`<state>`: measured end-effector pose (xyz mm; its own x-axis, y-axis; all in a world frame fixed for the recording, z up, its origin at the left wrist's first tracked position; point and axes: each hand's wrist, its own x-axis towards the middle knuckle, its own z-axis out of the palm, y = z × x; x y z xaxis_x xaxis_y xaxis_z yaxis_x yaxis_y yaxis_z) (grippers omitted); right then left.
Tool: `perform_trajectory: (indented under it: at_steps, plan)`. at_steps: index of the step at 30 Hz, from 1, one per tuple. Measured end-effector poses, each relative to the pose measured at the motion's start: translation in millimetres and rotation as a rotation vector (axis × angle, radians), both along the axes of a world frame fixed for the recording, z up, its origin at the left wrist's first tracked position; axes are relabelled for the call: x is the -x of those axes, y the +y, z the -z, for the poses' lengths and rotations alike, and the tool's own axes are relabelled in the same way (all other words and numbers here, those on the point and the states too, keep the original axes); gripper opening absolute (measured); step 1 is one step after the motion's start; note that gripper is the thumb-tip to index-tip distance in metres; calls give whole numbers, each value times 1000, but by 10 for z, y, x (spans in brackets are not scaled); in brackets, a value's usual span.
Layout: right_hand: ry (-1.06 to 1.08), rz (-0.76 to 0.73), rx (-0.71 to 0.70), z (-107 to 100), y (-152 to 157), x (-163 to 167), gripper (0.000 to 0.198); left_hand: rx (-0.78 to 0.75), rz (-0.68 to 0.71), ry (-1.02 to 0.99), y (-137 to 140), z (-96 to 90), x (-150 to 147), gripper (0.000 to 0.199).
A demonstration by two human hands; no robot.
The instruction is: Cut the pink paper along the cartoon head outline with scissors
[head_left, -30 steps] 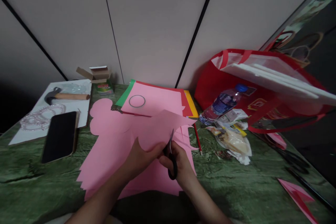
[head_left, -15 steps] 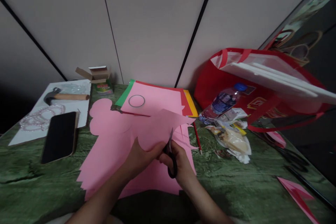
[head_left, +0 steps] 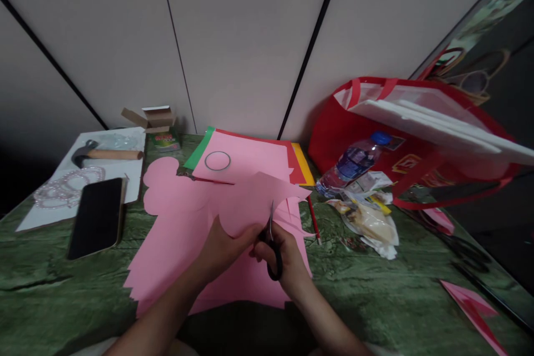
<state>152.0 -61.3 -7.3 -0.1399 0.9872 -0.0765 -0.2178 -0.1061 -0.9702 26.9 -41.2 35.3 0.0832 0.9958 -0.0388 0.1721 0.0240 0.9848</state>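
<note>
The left grip (head_left: 222, 247) pinched paper (head_left: 244, 203), seemingly steadying it; the right grip (head_left: 287, 258) held scissors (head_left: 270, 228) pointing toward the far side.

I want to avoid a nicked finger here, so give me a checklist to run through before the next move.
1. Scissors secure in the right hand: ok, blades pointing away from the person.
2. Upper pink sheet steadied: ok, the left hand holds its near edge.
3. Left thumb well clear of the scissors: not ok, I'd say; its tip lies very close.
4. Pink sheets underneath clear of the blades: cannot tell; the gap isn't visible.
5. Phone and bottle away from both hands: ok.
</note>
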Motion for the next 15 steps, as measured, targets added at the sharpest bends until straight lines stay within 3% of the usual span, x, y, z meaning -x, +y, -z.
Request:
perform_trajectory:
  at_steps: [3,15]
  plan:
    - [-32,1,-6,-5,-1,-3,22,14,106,-10,9,16,16,26]
    - [-56,5,-8,-23,3,1,15,11,135,-81,13,-9,16,25]
